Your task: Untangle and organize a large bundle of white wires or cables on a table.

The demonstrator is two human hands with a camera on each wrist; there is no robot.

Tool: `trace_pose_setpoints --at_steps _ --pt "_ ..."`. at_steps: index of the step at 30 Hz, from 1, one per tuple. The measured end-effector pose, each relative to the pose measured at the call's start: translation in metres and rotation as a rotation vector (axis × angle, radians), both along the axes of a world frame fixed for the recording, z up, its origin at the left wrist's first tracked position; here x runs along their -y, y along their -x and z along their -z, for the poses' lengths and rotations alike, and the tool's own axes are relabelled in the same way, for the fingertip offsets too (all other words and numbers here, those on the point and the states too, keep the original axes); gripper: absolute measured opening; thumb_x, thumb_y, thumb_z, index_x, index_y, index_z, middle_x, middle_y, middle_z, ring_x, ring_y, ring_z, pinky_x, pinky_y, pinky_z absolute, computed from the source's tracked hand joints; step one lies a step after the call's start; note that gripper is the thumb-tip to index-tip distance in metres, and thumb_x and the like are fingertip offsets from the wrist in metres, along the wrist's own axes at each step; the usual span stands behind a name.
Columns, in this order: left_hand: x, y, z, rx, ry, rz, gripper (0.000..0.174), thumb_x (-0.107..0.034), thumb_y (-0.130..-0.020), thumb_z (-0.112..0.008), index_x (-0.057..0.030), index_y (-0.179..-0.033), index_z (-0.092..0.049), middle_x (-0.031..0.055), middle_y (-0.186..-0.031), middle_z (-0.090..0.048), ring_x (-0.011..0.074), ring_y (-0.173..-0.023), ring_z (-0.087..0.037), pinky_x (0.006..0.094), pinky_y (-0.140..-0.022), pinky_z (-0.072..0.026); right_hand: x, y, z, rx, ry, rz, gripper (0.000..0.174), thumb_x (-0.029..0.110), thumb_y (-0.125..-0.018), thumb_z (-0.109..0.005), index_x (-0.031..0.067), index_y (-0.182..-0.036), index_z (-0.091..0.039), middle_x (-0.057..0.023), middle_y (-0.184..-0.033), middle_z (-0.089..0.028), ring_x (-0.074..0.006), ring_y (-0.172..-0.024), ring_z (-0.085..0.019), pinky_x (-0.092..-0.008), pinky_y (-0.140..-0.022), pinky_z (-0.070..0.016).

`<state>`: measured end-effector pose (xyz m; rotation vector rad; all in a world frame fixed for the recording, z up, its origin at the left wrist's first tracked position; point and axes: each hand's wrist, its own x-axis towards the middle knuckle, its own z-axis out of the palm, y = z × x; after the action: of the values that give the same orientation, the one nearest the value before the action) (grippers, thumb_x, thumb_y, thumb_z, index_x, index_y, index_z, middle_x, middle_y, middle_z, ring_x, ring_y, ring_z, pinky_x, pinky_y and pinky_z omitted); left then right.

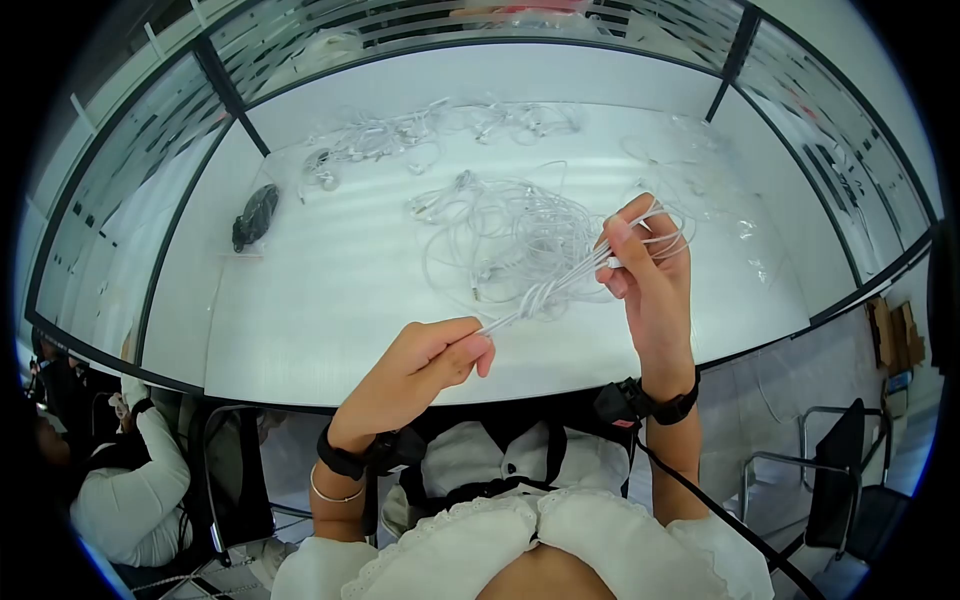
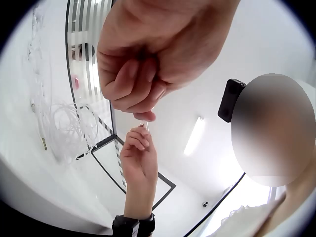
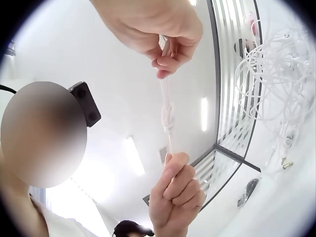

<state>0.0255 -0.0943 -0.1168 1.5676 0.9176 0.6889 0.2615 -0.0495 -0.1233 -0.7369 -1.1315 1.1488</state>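
Observation:
A white cable (image 1: 538,300), folded into a bundle with a wrapped knot near its middle, stretches between the two hands above the table. My left hand (image 1: 415,368) pinches the thin end of it, fingers curled in. At the other end, my right hand (image 1: 652,275) grips the several looped strands between thumb and fingers, and loops stick out past the fingertips. A small white piece shows beside the right thumb. In the right wrist view the knot (image 3: 168,118) hangs in the gap between the hands. Behind the bundle lies a tangled heap of white cables (image 1: 500,215) on the table.
More white cables (image 1: 380,135) lie along the back of the white table (image 1: 300,340). A black bundle (image 1: 256,216) sits at the left, clear plastic bags (image 1: 735,215) at the right. Low partitions enclose the table. Another person (image 1: 135,480) sits at left; a chair (image 1: 835,480) stands at right.

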Motion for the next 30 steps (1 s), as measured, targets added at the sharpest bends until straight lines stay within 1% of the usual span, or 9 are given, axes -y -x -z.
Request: trace_pose_setpoints --at_steps 8,11,14,17,21,25,26,29,30 --pt "0.005 -0.009 0.006 0.130 0.031 -0.067 0.031 -0.021 -0.101 -0.043 -0.0041 -0.076 -0.049 -0.0024 -0.060 -0.042 0.0045 -0.054 -0.035 0.0203 -0.049 -0.0281 0.003 -0.001 -0.004 -0.048 -0.072 -0.054 0.011 0.011 -0.094 -0.058 0.0032 -0.088 -0.054 -0.0055 -0.075 -0.060 -0.0124 -0.061 -0.060 -0.0237 -0.050 -0.0431" --pt "0.002 -0.022 0.015 0.283 0.041 -0.018 0.024 -0.024 -0.099 -0.046 -0.0015 -0.102 -0.055 0.0042 -0.085 -0.058 0.0096 -0.074 -0.053 0.0229 -0.069 -0.0432 0.008 0.011 -0.001 -0.051 -0.135 -0.114 0.011 0.012 -0.094 -0.059 0.0034 -0.091 -0.053 -0.0073 -0.085 -0.063 -0.0125 -0.069 -0.061 -0.0244 -0.062 -0.0492" --pt "-0.005 -0.033 0.019 0.377 -0.037 0.023 0.039 -0.027 -0.098 -0.048 0.0007 -0.125 -0.048 0.0110 -0.114 -0.058 0.0168 -0.105 -0.055 0.0302 -0.095 -0.0397 0.015 0.015 0.001 0.025 -0.090 -0.220 0.012 0.008 -0.090 -0.065 0.0031 -0.096 -0.056 -0.0081 -0.090 -0.065 -0.0135 -0.082 -0.064 -0.0259 -0.075 -0.0515" --pt "-0.012 -0.029 0.023 0.352 -0.095 -0.036 0.052 -0.032 -0.097 -0.049 0.0028 -0.135 -0.041 0.0130 -0.133 -0.048 0.0205 -0.125 -0.044 0.0344 -0.107 -0.0298 0.013 0.021 0.010 0.158 -0.264 -0.170 0.015 0.006 -0.088 -0.067 0.0029 -0.098 -0.057 -0.0070 -0.095 -0.064 -0.0136 -0.089 -0.064 -0.0264 -0.080 -0.0509" --pt "-0.020 -0.033 0.027 0.607 -0.041 -0.078 0.057 -0.037 -0.096 -0.046 0.0030 -0.136 -0.041 0.0128 -0.137 -0.046 0.0206 -0.123 -0.045 0.0339 -0.105 -0.0323 0.008 0.031 0.021 0.399 -0.585 -0.103 0.028 -0.001 -0.080 -0.069 0.0036 -0.106 -0.059 -0.0079 -0.099 -0.064 -0.0211 -0.096 -0.064 -0.0314 -0.083 -0.0498" --pt "-0.022 -0.029 0.020 0.509 -0.177 -0.238 0.037 -0.026 -0.100 -0.041 0.0038 -0.118 -0.054 0.0157 -0.126 -0.056 0.0194 -0.113 -0.054 0.0337 -0.100 -0.0387 0.012 0.028 0.014 0.717 -0.575 -0.265 0.044 0.001 -0.075 -0.069 0.0091 -0.116 -0.059 -0.0088 -0.120 -0.059 -0.0291 -0.112 -0.054 -0.0379 -0.096 -0.0422" --pt "-0.020 -0.033 0.017 0.471 -0.203 -0.383 0.032 -0.021 -0.102 -0.037 0.0038 -0.101 -0.057 0.0197 -0.109 -0.063 0.0224 -0.104 -0.059 0.0340 -0.094 -0.0438 0.014 0.025 0.012 0.782 -0.604 -0.293 0.046 0.003 -0.075 -0.069 0.0106 -0.119 -0.059 -0.0076 -0.127 -0.055 -0.0285 -0.118 -0.049 -0.0383 -0.099 -0.0384" --pt "-0.027 -0.018 0.022 0.604 -0.106 -0.330 0.031 -0.023 -0.101 -0.039 0.0011 -0.094 -0.058 0.0134 -0.091 -0.067 0.0176 -0.089 -0.062 0.0295 -0.083 -0.0475 0.008 0.002 0.002 0.834 -0.534 -0.375 0.046 0.004 -0.075 -0.070 0.0099 -0.119 -0.059 -0.0073 -0.121 -0.058 -0.0258 -0.108 -0.054 -0.0356 -0.094 -0.0424" --pt "-0.025 -0.014 0.015 0.516 -0.043 -0.323 0.030 -0.023 -0.101 -0.041 0.0001 -0.090 -0.056 0.0076 -0.071 -0.062 0.0126 -0.068 -0.059 0.0249 -0.067 -0.0471 0.008 -0.004 -0.003 0.749 -0.478 -0.353 0.035 0.007 -0.077 -0.070 0.0088 -0.111 -0.062 -0.0063 -0.104 -0.065 -0.0200 -0.087 -0.060 -0.0307 -0.077 -0.0475"
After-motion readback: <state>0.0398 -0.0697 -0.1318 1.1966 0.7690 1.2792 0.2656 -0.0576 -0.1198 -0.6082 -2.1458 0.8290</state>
